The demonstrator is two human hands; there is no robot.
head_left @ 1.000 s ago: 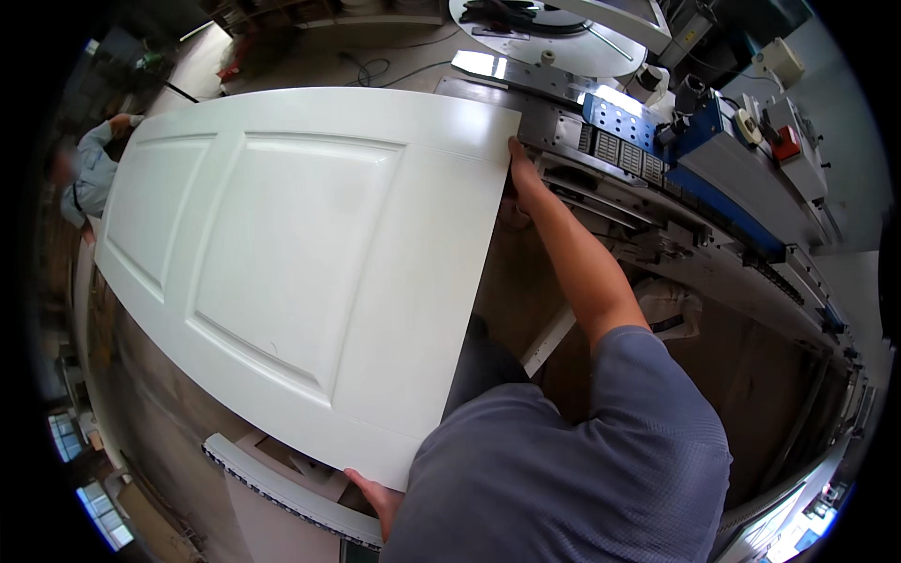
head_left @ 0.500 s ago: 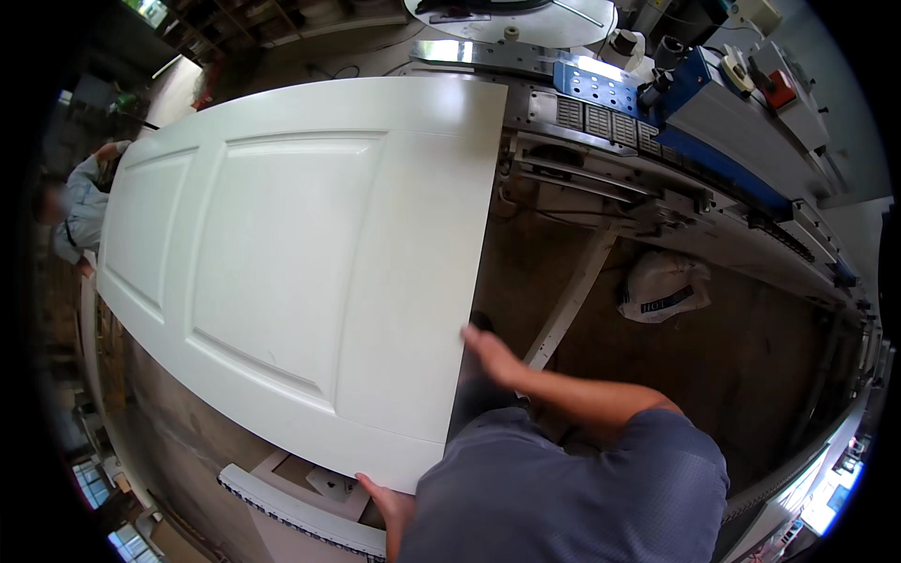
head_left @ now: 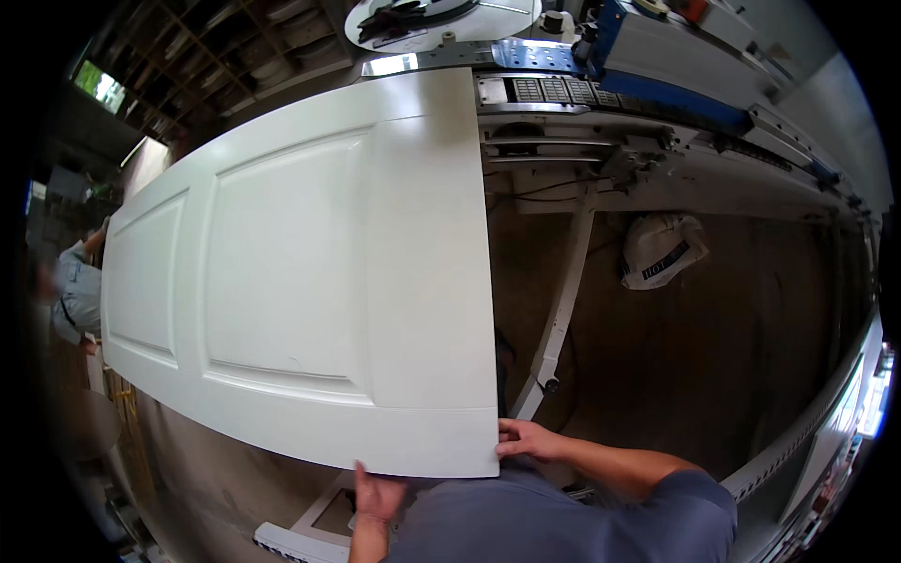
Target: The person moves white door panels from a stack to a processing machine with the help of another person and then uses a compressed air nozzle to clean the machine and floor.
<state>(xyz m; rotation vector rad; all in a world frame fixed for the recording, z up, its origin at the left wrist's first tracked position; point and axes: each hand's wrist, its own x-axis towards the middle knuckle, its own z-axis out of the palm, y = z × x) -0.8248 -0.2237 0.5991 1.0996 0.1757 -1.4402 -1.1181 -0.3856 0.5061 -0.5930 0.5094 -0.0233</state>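
A long white panel door [head_left: 427,281] with recessed mouldings lies flat before me, one corner close to my waist. My left hand [head_left: 378,495] is at its near long edge, the thumb up against the rim and the fingers at the underside, partly hidden. Close to that corner, my right hand [head_left: 530,441] holds the short right end, its fingertips on the edge. At the far left end a co-worker [head_left: 77,291] stands with both hands at the door.
A machine with a blue guard [head_left: 671,97] and a track of dark pads [head_left: 554,91] runs along the back right. Below it are a slanted white strut [head_left: 563,310] and a white sack [head_left: 662,251] on the floor. A round white table [head_left: 441,33] stands behind.
My right hand has come down along the door's end toward the near corner and now touches the edge. The door appears turned slightly in view, and my left hand stays at the near edge.
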